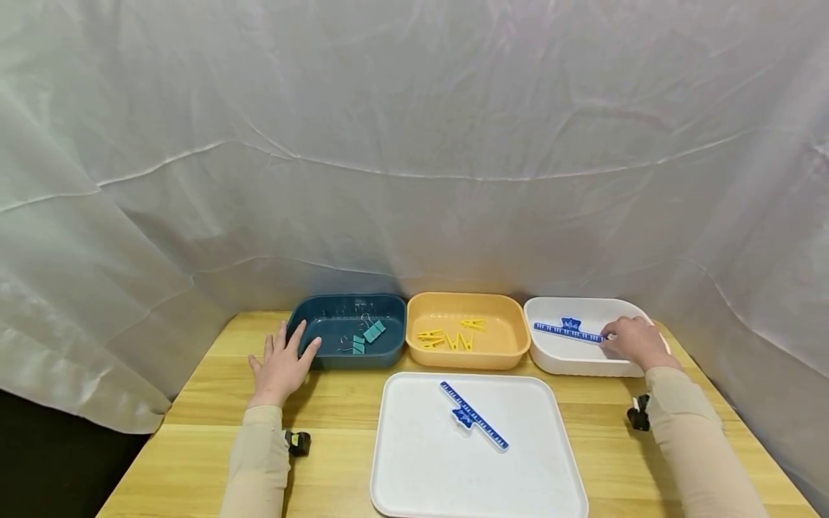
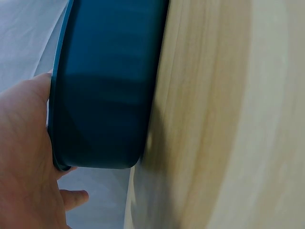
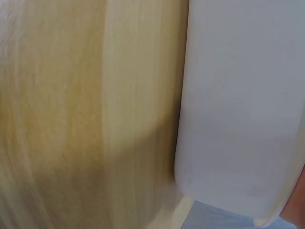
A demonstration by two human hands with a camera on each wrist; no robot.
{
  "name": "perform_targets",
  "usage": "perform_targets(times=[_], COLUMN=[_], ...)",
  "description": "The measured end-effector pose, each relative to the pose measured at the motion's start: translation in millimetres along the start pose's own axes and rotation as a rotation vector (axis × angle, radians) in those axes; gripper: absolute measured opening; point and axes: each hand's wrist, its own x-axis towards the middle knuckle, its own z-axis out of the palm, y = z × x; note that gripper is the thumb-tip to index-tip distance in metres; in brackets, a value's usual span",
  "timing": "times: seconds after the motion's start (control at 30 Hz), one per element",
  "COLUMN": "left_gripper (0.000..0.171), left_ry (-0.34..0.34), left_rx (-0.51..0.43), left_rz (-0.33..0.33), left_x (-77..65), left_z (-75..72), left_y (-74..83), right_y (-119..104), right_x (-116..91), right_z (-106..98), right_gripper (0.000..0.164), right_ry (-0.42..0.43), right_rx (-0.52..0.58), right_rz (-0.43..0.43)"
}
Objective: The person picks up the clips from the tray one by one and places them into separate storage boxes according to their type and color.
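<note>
My left hand lies flat on the wooden table with fingers spread, its thumb against the dark blue bin. In the left wrist view, the blue bin's wall stands right beside my palm. My right hand reaches into the white bin and pinches the right end of a blue ruler lying across it. A second blue ruler lies diagonally on the white tray. The right wrist view shows only the white bin's outer wall and table.
Teal binder clips lie in the blue bin. Between the two outer bins stands an orange bin holding several yellow clothespins. A white cloth backdrop hangs close behind the bins and along both sides.
</note>
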Motion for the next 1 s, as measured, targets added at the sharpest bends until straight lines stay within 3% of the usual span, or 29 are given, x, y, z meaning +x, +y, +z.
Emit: perform_targets(times=[0.43, 1.0], left_gripper=[0.079, 0.08], left_ry=[-0.01, -0.018], left_rx=[-0.011, -0.02], left_rz=[-0.013, -0.008], left_x=[-0.6, -1.1], left_z=[-1.4, -1.4], left_y=[1.5, 1.1], right_y=[0.0, -5.3], right_x=[-1.6, -5.2], right_z=[2.1, 4.9], right_gripper=[0.054, 0.054], right_ry=[0.059, 0.278], right_rx=[0.005, 0.037], right_rz=[0.021, 0.055])
